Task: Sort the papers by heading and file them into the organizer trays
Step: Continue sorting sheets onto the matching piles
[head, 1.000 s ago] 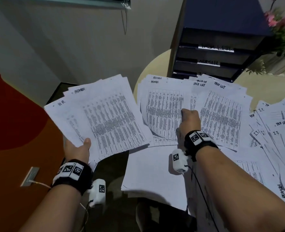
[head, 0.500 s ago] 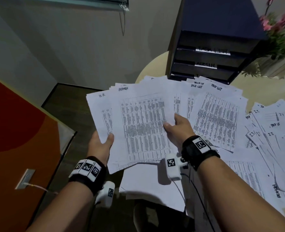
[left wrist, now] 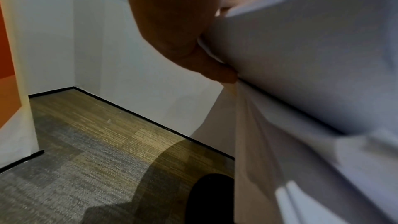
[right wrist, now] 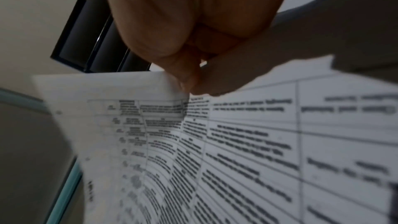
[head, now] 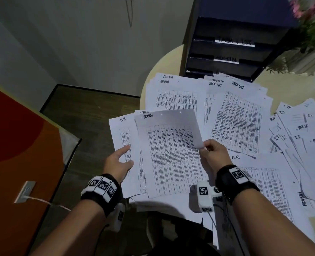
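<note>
My left hand (head: 122, 159) grips a small stack of printed papers (head: 127, 145) by its left edge, thumb on top; an H.R. sheet shows at its left. From the top of that stack my right hand (head: 207, 147) pinches the right edge of an ADMIN sheet (head: 168, 137) and lifts it, so the sheet curls up. The right wrist view shows thumb and finger (right wrist: 189, 81) nipping that sheet's edge (right wrist: 163, 77). On the round table lie an ADMIN pile (head: 175, 97) and a TASK LIST pile (head: 238, 117). Behind them stands the dark organizer (head: 232, 52) with labelled trays.
Loose I.T., H.R. and task list sheets (head: 300, 133) spread over the table's right side, and more papers (head: 275, 185) lie under my right forearm. A flowering plant (head: 311, 30) stands right of the organizer. Floor and an orange wall (head: 14, 145) are to the left.
The left hand brought its stack rightward over the table's edge. The right hand left the ADMIN pile, came to the stack and now pinches and lifts the top ADMIN sheet.
</note>
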Action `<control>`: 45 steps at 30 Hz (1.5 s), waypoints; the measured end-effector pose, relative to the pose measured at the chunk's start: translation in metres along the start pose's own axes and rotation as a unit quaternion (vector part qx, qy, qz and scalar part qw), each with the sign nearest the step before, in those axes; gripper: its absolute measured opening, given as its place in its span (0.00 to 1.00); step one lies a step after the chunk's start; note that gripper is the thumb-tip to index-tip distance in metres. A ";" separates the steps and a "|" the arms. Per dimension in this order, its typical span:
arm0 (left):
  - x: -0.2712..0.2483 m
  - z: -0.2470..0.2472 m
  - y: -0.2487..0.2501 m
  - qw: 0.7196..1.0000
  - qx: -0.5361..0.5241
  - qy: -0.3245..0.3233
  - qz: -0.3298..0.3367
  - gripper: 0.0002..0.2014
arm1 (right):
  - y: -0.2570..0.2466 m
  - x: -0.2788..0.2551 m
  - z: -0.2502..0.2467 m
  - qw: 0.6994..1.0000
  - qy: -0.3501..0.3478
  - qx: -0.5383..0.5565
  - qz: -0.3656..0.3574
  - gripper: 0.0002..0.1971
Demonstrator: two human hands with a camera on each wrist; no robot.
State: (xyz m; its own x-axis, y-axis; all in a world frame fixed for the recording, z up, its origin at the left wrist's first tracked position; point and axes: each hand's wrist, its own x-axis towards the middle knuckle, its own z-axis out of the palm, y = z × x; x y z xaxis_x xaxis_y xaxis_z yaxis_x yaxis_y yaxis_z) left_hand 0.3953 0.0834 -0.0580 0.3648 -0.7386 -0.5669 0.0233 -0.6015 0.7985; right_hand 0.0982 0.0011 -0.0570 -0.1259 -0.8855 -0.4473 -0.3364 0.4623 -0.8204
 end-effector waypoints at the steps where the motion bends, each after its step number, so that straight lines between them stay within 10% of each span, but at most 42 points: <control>1: -0.001 0.000 0.000 1.000 0.007 0.000 -0.002 0.26 | 0.000 -0.002 0.000 0.999 -0.007 0.032 0.011 0.15; 12: 0.010 0.013 -0.007 0.997 0.001 0.052 -0.055 0.07 | 0.000 -0.007 0.003 0.971 -0.033 0.232 0.042 0.17; 27: -0.003 -0.004 0.012 0.981 0.103 0.150 0.063 0.07 | -0.037 0.015 0.008 0.980 0.173 -0.050 -0.087 0.08; 36: -0.016 -0.070 0.031 0.953 0.071 0.284 0.082 0.14 | -0.077 0.046 0.032 0.918 0.120 -0.336 -0.173 0.23; 41: -0.021 -0.080 0.042 0.945 0.021 0.312 0.100 0.03 | -0.067 0.031 0.048 0.846 -0.099 -0.500 -0.154 0.18; 45: -0.018 -0.073 0.054 0.949 -0.017 0.302 0.086 0.08 | -0.070 0.015 0.035 0.928 -0.134 -0.309 -0.160 0.27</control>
State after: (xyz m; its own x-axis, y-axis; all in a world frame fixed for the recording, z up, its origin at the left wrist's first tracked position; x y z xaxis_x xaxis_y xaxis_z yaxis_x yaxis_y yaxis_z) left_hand 0.4578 0.0868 0.0099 0.8332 -0.5089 -0.2163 -0.0588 -0.4704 0.8805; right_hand 0.1521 -0.0432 -0.0187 0.2817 -0.8910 -0.3562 -0.7979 -0.0113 -0.6027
